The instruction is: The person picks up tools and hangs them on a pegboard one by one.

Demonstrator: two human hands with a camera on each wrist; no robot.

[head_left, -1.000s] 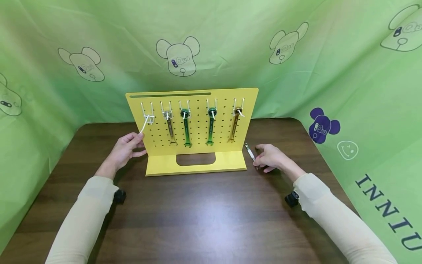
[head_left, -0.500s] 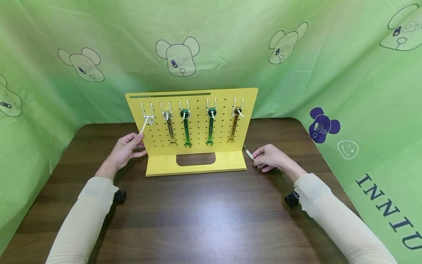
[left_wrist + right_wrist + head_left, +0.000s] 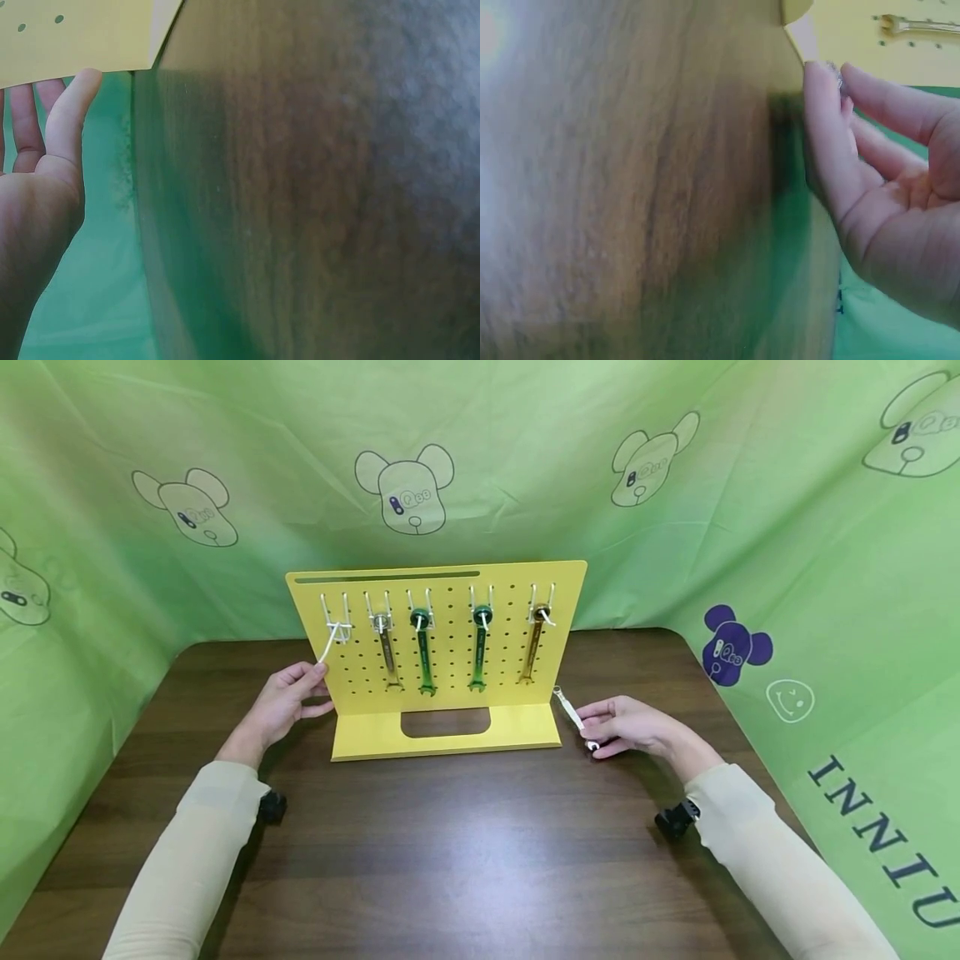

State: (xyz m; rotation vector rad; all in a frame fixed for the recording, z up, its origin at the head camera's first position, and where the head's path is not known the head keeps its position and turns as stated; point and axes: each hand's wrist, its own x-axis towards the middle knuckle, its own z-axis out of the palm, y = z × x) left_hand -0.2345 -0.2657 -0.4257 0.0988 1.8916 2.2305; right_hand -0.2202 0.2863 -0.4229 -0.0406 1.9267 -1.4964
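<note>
A yellow pegboard (image 3: 450,647) stands upright on its base, with several combination wrenches hanging from its white hooks. My left hand (image 3: 281,700) holds the board's left edge, its thumb (image 3: 75,112) at the front and fingers partly hidden behind. Beside the board's right end, my right hand (image 3: 630,727) pinches a silver combination wrench (image 3: 568,708) between thumb and fingers. The wrench slants, ring end toward the board and open end near the palm. Only a sliver of that wrench (image 3: 838,78) shows in the right wrist view.
The leftmost white hook (image 3: 335,631) bears no wrench. Two green wrenches (image 3: 425,656) hang mid-board, and a bronze wrench (image 3: 533,647) hangs at right. A brown wooden table (image 3: 420,860) extends in front, with a green printed curtain (image 3: 525,485) behind and at the sides.
My right hand has turned and shifted slightly right and toward me, with the wrench in its grip; the wrench's open end has come into sight below the fingers. My left hand has stayed put.
</note>
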